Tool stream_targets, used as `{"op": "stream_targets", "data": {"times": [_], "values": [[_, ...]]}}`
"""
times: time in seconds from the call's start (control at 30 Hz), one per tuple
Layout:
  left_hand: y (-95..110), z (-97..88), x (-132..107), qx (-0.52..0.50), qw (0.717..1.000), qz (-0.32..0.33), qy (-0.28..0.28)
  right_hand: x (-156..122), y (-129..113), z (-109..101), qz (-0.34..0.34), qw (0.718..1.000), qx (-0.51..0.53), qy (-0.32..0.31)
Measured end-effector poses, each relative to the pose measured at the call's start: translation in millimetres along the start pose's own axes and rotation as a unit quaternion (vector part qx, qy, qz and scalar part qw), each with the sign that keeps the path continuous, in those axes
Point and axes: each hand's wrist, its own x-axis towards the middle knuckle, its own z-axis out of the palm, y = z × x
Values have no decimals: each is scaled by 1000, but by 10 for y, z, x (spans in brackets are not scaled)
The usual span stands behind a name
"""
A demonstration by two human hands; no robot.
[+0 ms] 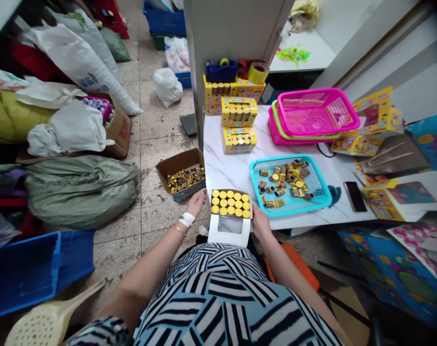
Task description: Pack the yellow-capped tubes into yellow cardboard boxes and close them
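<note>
At the near edge of the white marble table stands a small open box filled with several yellow-capped little tubes, its white lid flap hanging toward me. My left hand grips the box's left side. On the right side, my right hand holds the same box. A turquoise basket with several loose tubes sits just to the right.
Three filled yellow display boxes stand at the table's back, pink baskets beside them. A phone lies right of the turquoise basket. A cardboard box of tubes sits on the floor at left, with bags and blue crates beyond.
</note>
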Motion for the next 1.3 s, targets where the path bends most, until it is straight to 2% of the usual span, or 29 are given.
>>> {"op": "stream_targets", "data": {"times": [0.07, 0.2, 0.27, 0.37, 0.5, 0.63, 0.73, 0.83, 0.9, 0.97, 1.03, 1.1, 1.2, 1.3], "values": [[66, 118, 121, -101, 995, -1, 17, 40, -17, 72, 31, 996, 81, 20], [148, 431, 133, -166, 986, -3, 11, 75, -72, 121, 62, 969, 231, 62], [86, 535, 63, -206, 978, -4, 7, 84, -42, 126, 59, 958, 274, 62], [-96, 583, -20, -236, 972, -5, -7, 117, 78, 159, 51, 959, 275, 46], [-214, 515, -18, -119, 992, 31, -39, 178, 193, 231, 2, 979, 197, 54], [-78, 468, 45, -9, 994, 99, -45, 231, 148, 231, -30, 988, 133, 80], [43, 442, 66, 19, 992, 125, -19, 265, 117, 153, -39, 987, 142, 62], [60, 348, 39, 78, 983, 160, 52, 197, 207, 78, -30, 979, 196, 48], [-5, 236, -17, 136, 959, 227, 98, 35, 364, 76, -12, 972, 227, 55], [-110, 98, -100, 196, 924, 309, 110, -218, 568, 116, -6, 979, 193, 68], [-217, -41, -193, 257, 886, 377, 75, -506, 751, 177, -31, 992, 95, 73], [-286, -151, -271, 315, 847, 428, 10, -750, 847, 237, -75, 995, -1, 62], [-285, -222, -324, 367, 791, 485, -62, -917, 791, 279, -121, 988, -60, 69], [-192, -207, -295, 379, 760, 523, -74, -882, 584, 216, -159, 976, -87, 119]]}}
